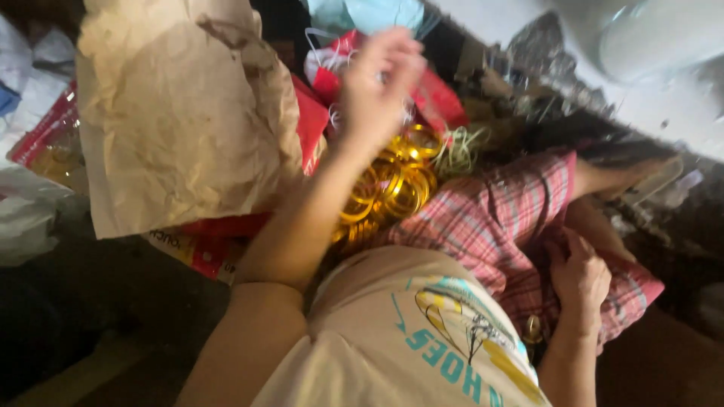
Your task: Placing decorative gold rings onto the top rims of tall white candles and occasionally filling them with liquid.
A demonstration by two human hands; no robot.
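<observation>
My left hand (377,83) is raised and blurred above a heap of shiny gold bangles (392,185). Its fingers are bunched together, and I cannot tell whether anything thin is pinched between them. My right hand (577,275) rests on pink plaid cloth (490,218) over my leg, fingers loosely bent and holding nothing. My beige printed shirt (400,332) fills the bottom of the view. The bangles lie between my left forearm and the plaid cloth.
A large crumpled brown paper sheet (181,113) lies at the left over red packaging (215,241). More red wrapping (437,94) and thin white loops lie behind the left hand. A pale plastic bag (26,218) sits at the far left, and a grey rounded container (656,38) at the top right.
</observation>
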